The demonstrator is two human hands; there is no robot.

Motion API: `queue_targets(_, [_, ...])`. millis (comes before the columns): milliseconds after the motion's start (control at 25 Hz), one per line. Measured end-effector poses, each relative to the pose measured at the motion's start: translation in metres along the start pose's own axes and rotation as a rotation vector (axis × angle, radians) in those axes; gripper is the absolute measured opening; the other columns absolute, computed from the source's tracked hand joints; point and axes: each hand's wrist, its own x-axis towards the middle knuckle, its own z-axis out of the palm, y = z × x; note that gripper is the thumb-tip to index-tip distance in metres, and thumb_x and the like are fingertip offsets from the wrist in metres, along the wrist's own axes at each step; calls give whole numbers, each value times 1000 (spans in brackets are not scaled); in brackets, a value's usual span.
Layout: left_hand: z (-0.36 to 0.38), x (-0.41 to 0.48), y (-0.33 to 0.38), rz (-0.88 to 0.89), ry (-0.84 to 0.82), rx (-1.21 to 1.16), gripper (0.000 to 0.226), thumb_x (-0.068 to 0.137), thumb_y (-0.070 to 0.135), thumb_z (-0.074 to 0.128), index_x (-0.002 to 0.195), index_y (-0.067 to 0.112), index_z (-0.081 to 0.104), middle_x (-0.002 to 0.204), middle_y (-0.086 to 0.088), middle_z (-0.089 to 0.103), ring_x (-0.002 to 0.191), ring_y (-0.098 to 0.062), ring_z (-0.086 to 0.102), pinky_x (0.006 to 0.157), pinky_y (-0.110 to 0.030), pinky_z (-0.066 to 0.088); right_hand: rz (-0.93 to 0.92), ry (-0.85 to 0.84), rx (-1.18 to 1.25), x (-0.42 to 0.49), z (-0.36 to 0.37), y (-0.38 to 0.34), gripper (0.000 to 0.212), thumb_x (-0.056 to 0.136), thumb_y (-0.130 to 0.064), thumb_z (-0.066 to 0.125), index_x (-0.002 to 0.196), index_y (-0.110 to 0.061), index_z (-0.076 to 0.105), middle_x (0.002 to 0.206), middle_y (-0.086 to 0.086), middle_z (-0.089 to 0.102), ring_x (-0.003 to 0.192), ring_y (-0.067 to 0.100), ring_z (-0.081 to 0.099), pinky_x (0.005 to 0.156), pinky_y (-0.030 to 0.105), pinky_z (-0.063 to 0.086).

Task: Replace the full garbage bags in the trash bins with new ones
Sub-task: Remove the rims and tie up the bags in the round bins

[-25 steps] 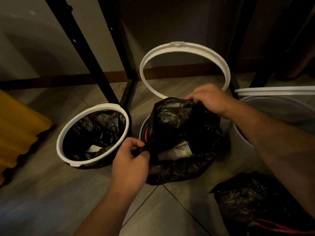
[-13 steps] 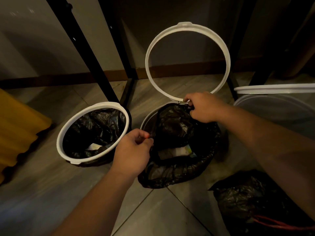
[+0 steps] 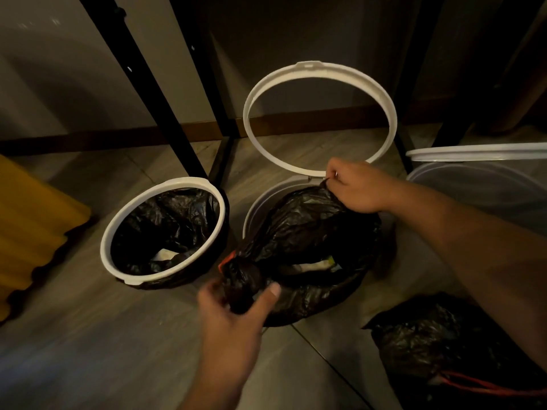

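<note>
1. While working at the middle bin [image 3: 257,202] between the hands, pinching the far edge of the full garbage bag [image 3: 305,229] with the right hand [image 3: 358,187], just below the raised clamp ring [image 3: 319,69].
2. Closing the left hand [image 3: 236,309] round the bunched near edge, beside the red drawstring [image 3: 226,258].
3. Gathering the mouth only, not yet lifting the bag out of its bin.
4. Judging it under halfway, going by a tied bag [image 3: 420,338] on the floor beneath the right forearm, a seemingly bare right bin [image 3: 473,184] past that arm, and a left bin [image 3: 183,182] outside the left hand, lined and holding rubbish.
5. Apparently leaving two bags to pull and fresh liners to fit, with none in sight.
</note>
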Motion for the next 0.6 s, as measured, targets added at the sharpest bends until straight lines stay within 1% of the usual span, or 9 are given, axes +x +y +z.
queue_targets(40, [4, -7, -14, -121, 5, -49, 78, 44, 51, 95, 106, 42, 50, 101, 14, 73, 93, -8, 73, 68, -27, 59, 12, 22, 25, 0, -3, 1, 16, 105, -39, 49, 91, -30, 49, 83, -6, 61, 79, 15, 58, 59, 33, 37])
queue_targets(120, [13, -17, -36, -342, -18, -176, 78, 42, 46, 96, 110, 35, 61, 109, 1, 74, 101, -23, 73, 76, -38, 57, 18, 38, 35, -2, -6, 1, 17, 102, -46, 54, 93, -33, 50, 83, -11, 62, 80, 13, 60, 61, 33, 39])
queue_targets(160, [17, -20, -43, -395, -45, -227, 73, 46, 42, 97, 112, 30, 68, 110, -2, 77, 102, -26, 74, 79, -40, 58, 21, 23, 41, -4, -8, 0, 17, 100, -52, 56, 99, -35, 52, 86, -13, 64, 81, 12, 62, 63, 33, 42])
queue_targets(240, [21, -20, -48, -414, -79, -265, 52, 64, 31, 95, 111, 22, 75, 106, -3, 81, 98, -25, 78, 81, -41, 59, 37, -29, 36, -7, -10, -1, 36, 94, -62, 60, 117, -35, 58, 98, -12, 67, 89, 16, 63, 73, 34, 47])
queue_targets(280, [23, -19, -47, -406, -80, -281, 40, 75, 25, 90, 111, 18, 75, 105, -4, 81, 95, -24, 79, 81, -41, 60, 60, -70, 5, -10, -12, -1, 41, 93, -64, 60, 122, -36, 60, 106, -8, 66, 94, 18, 61, 77, 34, 47])
queue_targets(320, [24, -18, -45, -396, -80, -293, 31, 82, 18, 86, 111, 15, 75, 105, -7, 81, 93, -23, 79, 83, -42, 60, 83, -116, -26, -12, -13, -2, 40, 93, -61, 60, 124, -36, 62, 112, -4, 65, 97, 19, 59, 78, 33, 46])
queue_targets(400, [25, -17, -41, -372, -84, -292, 25, 88, 8, 79, 112, 11, 73, 107, -11, 80, 92, -25, 80, 83, -42, 60, 113, -205, -51, -15, -18, -3, 36, 93, -40, 61, 128, -35, 63, 119, 2, 64, 97, 20, 58, 73, 31, 45])
queue_targets(480, [22, -17, -36, -362, -73, -319, 25, 90, 3, 76, 114, 9, 70, 105, -16, 79, 88, -30, 79, 77, -41, 63, 116, -272, -78, -18, -23, -7, 43, 90, -23, 62, 131, -33, 61, 114, 3, 63, 89, 15, 57, 65, 27, 45])
queue_targets(600, [19, -20, -26, -344, -57, -396, 25, 89, 2, 77, 110, 9, 67, 94, -18, 78, 73, -29, 76, 68, -38, 63, 126, -241, -93, -17, -30, -11, 42, 90, -15, 59, 129, -29, 64, 111, 2, 61, 90, 18, 58, 65, 26, 44])
